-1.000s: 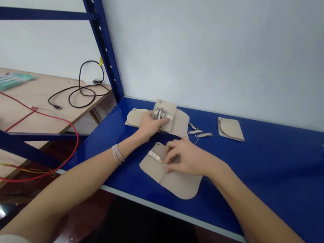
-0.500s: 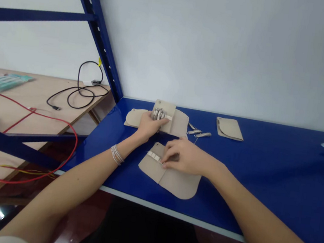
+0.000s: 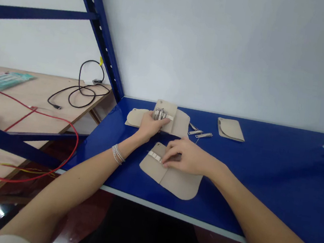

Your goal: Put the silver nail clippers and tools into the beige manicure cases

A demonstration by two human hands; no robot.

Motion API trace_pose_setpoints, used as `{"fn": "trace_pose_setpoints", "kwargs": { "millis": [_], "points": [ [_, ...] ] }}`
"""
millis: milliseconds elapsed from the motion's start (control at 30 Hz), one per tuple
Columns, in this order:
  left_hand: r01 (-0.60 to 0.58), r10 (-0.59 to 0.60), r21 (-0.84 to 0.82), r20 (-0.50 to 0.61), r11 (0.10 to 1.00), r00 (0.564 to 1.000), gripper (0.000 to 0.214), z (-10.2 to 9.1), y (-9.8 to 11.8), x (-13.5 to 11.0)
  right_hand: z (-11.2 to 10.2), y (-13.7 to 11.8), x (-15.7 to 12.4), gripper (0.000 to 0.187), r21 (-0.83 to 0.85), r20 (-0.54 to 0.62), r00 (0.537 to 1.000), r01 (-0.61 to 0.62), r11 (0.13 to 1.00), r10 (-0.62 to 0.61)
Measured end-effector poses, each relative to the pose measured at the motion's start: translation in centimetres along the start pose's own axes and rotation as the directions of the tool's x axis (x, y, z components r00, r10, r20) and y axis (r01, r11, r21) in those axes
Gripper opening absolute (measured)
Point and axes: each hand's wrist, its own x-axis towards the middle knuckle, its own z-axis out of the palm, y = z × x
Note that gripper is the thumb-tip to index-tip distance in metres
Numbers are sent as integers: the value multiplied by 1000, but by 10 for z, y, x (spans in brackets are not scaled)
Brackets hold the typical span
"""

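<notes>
My left hand (image 3: 149,125) is closed around a bunch of silver nail clippers (image 3: 160,114), thumb across them, in front of an open beige case (image 3: 181,124). Nearer me, a second beige case (image 3: 182,185) lies opened flat, with a snap at its top corner and a white elastic band (image 3: 154,156) stitched into loops. At the right end of that band my right hand (image 3: 185,156) pinches with thumb and fingertips; whatever is between them is hidden. More nail clippers (image 3: 203,135) lie loose on the blue table beyond my right hand.
A folded beige case (image 3: 231,129) rests toward the back right, and another (image 3: 137,117) at the back left. A blue metal frame (image 3: 101,35) rises at left. Red cable (image 3: 75,138) and black cable (image 3: 79,87) lie around the wooden table (image 3: 42,95).
The whole view has shifted slightly. Both hands keep nearly the same place and grip, and the cases and loose nail clippers stay where they were.
</notes>
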Motion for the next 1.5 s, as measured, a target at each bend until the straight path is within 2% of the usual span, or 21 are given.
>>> {"fn": "trace_pose_setpoints", "kwargs": {
  "millis": [367,767,1067,1500],
  "points": [
    [1,-1,-15,-1,1000,1000,27,0,-1,0,-1,-2,-1,14,-9,16,1000,-16,1000,16],
    [-12,12,17,-5,1000,1000,26,0,-1,0,3,1,-1,14,101,-75,997,-17,995,24],
    [4,-4,31,-2,1000,1000,27,0,1,-1,8,-5,3,19,14,-90,994,-64,998,65],
    [-18,18,47,4,999,1000,29,0,-2,1,8,-5,1,14,22,-78,995,-58,998,60]
  ]
}}
